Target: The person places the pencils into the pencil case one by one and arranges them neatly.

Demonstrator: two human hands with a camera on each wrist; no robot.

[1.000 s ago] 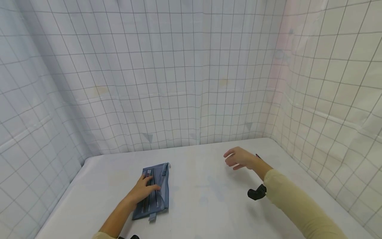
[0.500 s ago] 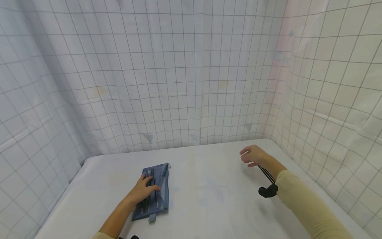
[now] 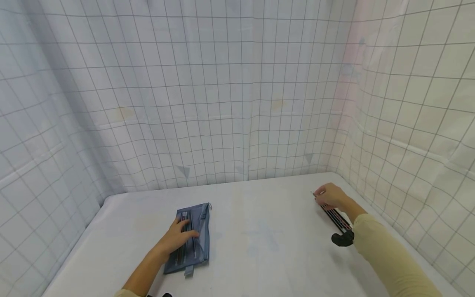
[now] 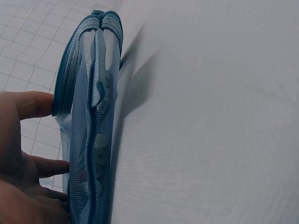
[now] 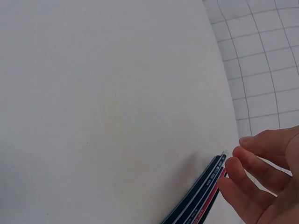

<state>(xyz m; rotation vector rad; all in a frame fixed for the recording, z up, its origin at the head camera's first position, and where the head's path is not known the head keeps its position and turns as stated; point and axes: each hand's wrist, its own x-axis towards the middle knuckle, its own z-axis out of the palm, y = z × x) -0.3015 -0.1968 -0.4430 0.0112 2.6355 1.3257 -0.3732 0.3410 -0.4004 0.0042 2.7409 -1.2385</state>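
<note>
At the left of the table lies a flat blue mesh pencil case [image 3: 202,243], zipped along one edge, with several slim sticks showing through its mesh. My left hand [image 3: 176,240] rests on it with spread fingers; the left wrist view shows the fingertips against the face of the case [image 4: 91,135]. Far to the right, a bundle of slim dark pencils [image 3: 337,219] lies on the table, one of them red. My right hand [image 3: 331,195] is over their far end. In the right wrist view its thumb and fingers [image 5: 250,140] stand apart beside the pencil tips [image 5: 224,153], not closed round them.
The white table [image 3: 252,247] stretches between the pencil case and the pencils. A white gridded curtain [image 3: 222,103] hangs behind the table and along both sides. A black wrist device [image 3: 343,238] sits on the right wrist, close above the pencils' near end.
My right hand has moved to the right and come down to the far end of the pencils, uncovering more of them. The left hand and the pencil case have stayed put.
</note>
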